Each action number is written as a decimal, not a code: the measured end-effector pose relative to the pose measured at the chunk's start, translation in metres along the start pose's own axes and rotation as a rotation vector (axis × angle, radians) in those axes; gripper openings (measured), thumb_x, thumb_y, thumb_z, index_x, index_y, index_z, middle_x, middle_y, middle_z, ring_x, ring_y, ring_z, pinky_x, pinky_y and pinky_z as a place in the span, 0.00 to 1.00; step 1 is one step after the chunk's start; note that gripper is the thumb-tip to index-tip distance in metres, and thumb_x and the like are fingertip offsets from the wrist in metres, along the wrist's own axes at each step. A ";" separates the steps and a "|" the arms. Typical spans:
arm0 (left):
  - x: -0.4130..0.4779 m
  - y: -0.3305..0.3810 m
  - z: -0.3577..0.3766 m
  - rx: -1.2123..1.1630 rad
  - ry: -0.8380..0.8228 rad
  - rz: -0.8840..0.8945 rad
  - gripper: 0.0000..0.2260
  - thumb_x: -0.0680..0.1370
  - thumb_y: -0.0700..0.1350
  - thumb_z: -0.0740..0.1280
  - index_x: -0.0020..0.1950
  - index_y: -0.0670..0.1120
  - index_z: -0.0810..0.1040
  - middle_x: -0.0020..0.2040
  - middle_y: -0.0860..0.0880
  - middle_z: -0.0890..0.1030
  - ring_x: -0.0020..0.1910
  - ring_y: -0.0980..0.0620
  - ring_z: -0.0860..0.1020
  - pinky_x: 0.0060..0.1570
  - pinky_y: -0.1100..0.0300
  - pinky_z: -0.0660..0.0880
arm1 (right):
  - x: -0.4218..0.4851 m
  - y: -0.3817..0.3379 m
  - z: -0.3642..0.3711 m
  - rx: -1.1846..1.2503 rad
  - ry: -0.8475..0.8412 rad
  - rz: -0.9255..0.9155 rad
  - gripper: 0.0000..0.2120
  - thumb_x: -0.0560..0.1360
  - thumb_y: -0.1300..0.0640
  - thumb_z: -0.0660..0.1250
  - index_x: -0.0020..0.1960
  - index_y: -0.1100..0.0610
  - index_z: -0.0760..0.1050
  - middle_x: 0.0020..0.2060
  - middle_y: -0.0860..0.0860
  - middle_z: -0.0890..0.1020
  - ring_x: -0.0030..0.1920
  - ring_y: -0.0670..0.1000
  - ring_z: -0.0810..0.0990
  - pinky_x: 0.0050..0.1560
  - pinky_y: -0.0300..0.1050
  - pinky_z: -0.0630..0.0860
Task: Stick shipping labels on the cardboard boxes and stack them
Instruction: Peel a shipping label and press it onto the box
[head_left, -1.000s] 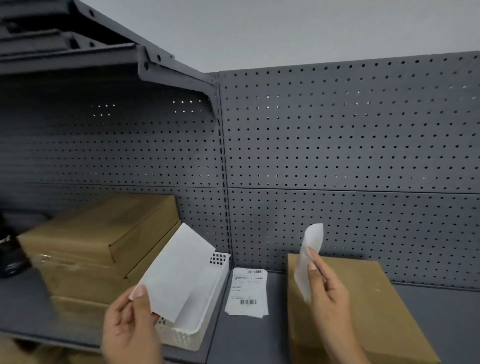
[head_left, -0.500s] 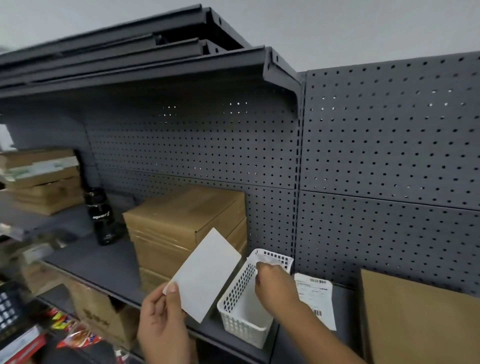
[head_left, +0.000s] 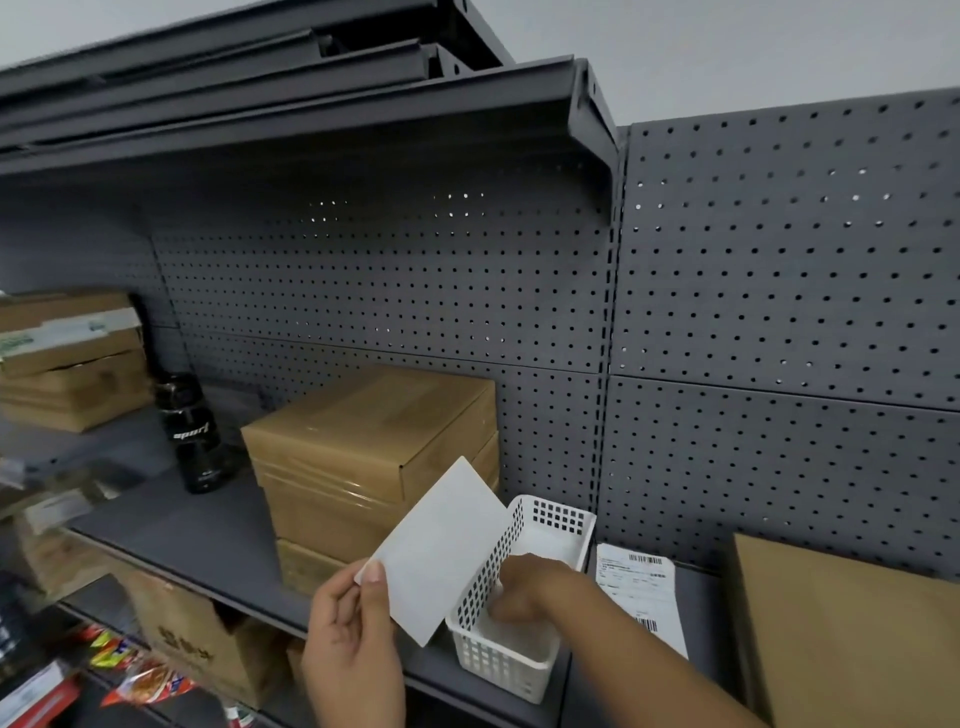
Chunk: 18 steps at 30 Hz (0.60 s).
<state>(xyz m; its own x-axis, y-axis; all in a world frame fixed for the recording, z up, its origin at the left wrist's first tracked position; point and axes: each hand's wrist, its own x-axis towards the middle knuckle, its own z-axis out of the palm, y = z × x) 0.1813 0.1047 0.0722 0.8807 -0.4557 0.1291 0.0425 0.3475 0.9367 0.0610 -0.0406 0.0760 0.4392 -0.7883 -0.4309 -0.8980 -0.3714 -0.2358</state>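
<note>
My left hand (head_left: 353, 639) pinches a white shipping label (head_left: 441, 551) by its lower corner, blank side toward me, held up in front of a stack of three cardboard boxes (head_left: 363, 431). My right hand (head_left: 530, 587) reaches down into a white perforated basket (head_left: 498, 665) on the shelf, and its fingertips are hidden by the basket wall. More printed labels (head_left: 639, 587) lie flat on the shelf just right of the basket. Another flat cardboard box (head_left: 852, 634) rests at the far right.
A black bottle (head_left: 192, 436) stands left of the box stack. Further boxes (head_left: 67, 358) are piled at the far left. A grey upper shelf (head_left: 311, 119) overhangs, with pegboard behind. Below the shelf sit a printed carton (head_left: 192, 639) and snack packets (head_left: 135, 675).
My view swung left. My right hand carried a peeled white strip from above the right box down into the basket. My left hand kept holding the label.
</note>
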 end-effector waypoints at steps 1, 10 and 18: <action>0.001 0.000 0.001 0.000 0.003 -0.003 0.01 0.80 0.47 0.71 0.49 0.53 0.82 0.44 0.54 0.88 0.51 0.50 0.86 0.58 0.38 0.81 | -0.001 0.002 -0.002 0.024 0.014 -0.007 0.22 0.80 0.49 0.61 0.70 0.58 0.72 0.66 0.57 0.77 0.64 0.58 0.78 0.56 0.47 0.74; -0.002 0.005 0.007 0.017 0.012 0.031 0.03 0.79 0.52 0.70 0.48 0.55 0.81 0.45 0.55 0.88 0.53 0.45 0.86 0.58 0.36 0.81 | -0.063 0.050 -0.028 0.292 0.426 -0.165 0.10 0.68 0.67 0.54 0.32 0.57 0.56 0.36 0.58 0.56 0.37 0.51 0.54 0.39 0.47 0.53; -0.021 -0.005 0.027 0.001 -0.017 0.024 0.05 0.81 0.48 0.71 0.47 0.58 0.82 0.40 0.56 0.87 0.40 0.65 0.84 0.44 0.55 0.84 | -0.165 0.079 -0.023 0.679 0.524 -0.155 0.14 0.78 0.59 0.61 0.45 0.47 0.84 0.42 0.49 0.87 0.41 0.47 0.85 0.41 0.39 0.81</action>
<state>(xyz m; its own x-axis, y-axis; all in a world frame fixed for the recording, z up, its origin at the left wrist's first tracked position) 0.1499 0.0902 0.0735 0.8733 -0.4611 0.1573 0.0209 0.3580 0.9335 -0.0828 0.0490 0.1480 0.3369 -0.9392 0.0662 -0.5461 -0.2522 -0.7988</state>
